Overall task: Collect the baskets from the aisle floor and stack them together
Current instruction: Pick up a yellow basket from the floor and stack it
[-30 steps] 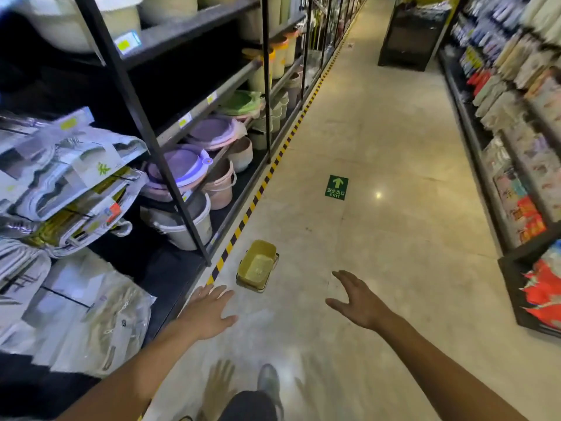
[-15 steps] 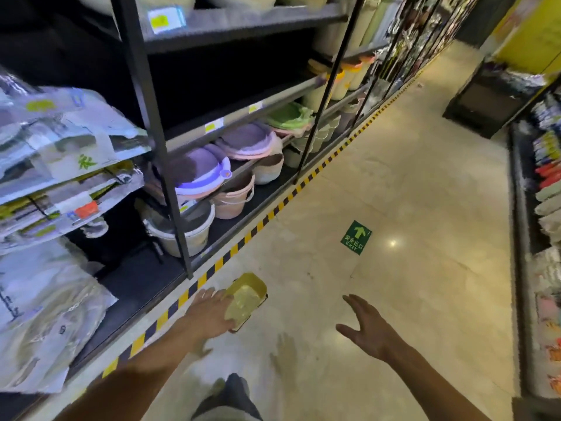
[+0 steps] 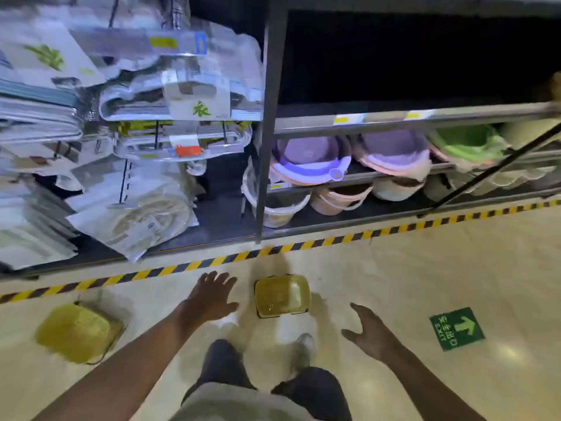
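Two hands, fingers spread, holding nothing: left hand, right hand. One yellow basket on floor between them; second basket left of both.

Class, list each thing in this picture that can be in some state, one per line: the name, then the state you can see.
Left hand: open, fingers spread, holding nothing.
Right hand: open, holding nothing.
Yellow basket between the hands: on the floor, opening up, not stacked.
Yellow basket at left: on the floor, apart from the other, blurred.
Purple basins: tilted on the shelf.
Pink bucket: upright on the bottom shelf.
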`<move>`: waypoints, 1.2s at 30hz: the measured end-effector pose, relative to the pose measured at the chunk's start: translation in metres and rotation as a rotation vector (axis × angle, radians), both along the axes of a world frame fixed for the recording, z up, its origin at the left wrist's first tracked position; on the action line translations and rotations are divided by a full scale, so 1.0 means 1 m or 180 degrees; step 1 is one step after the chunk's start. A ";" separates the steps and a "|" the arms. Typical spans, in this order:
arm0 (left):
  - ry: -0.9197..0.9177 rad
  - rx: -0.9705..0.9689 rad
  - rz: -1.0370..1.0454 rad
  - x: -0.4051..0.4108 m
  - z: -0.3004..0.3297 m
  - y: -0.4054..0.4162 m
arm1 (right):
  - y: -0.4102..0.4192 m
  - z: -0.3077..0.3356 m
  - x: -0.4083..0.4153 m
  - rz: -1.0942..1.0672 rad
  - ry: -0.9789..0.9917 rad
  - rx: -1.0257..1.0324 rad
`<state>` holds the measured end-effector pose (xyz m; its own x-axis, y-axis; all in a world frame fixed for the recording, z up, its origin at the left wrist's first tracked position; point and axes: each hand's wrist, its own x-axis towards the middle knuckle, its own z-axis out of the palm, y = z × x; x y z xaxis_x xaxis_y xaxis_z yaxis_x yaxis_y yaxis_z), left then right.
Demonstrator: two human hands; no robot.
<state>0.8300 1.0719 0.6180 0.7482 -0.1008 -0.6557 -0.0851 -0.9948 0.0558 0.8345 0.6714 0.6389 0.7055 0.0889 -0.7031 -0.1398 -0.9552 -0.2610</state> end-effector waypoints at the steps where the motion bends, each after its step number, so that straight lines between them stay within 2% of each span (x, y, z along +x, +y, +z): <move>1: 0.0100 0.0043 0.0151 -0.003 -0.005 -0.004 | -0.004 -0.007 0.016 0.0095 0.0069 0.0044; 5: 0.0316 0.0041 0.0717 -0.005 -0.048 -0.030 | -0.016 -0.052 0.060 0.0391 0.0256 0.0202; 9: 0.0350 -0.0304 0.1256 0.011 -0.127 -0.068 | -0.032 -0.145 0.097 0.0513 0.0432 0.0224; 16: 0.0562 -0.0748 0.1949 0.018 -0.355 -0.111 | -0.042 -0.382 0.116 0.0363 0.0694 0.0177; 20: 0.0618 -0.0795 0.2319 0.008 -0.475 -0.117 | -0.045 -0.512 0.113 0.0123 0.0784 0.0308; 25: 0.0492 -0.1109 0.2744 0.002 -0.594 -0.110 | -0.043 -0.630 0.122 0.0039 0.0690 0.0541; 31: 0.0133 -0.1669 0.2907 0.000 -0.663 -0.120 | -0.033 -0.687 0.120 0.0001 0.0316 0.0919; 36: 0.0270 -0.1975 0.3058 -0.006 -0.646 -0.114 | -0.036 -0.658 0.111 -0.0234 0.0400 0.1018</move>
<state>0.8237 0.9579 -0.0281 0.6468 0.1647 -0.7447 0.7222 -0.4460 0.5286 0.9452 0.6349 -0.0195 0.6278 0.2708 -0.7297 -0.2553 -0.8140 -0.5218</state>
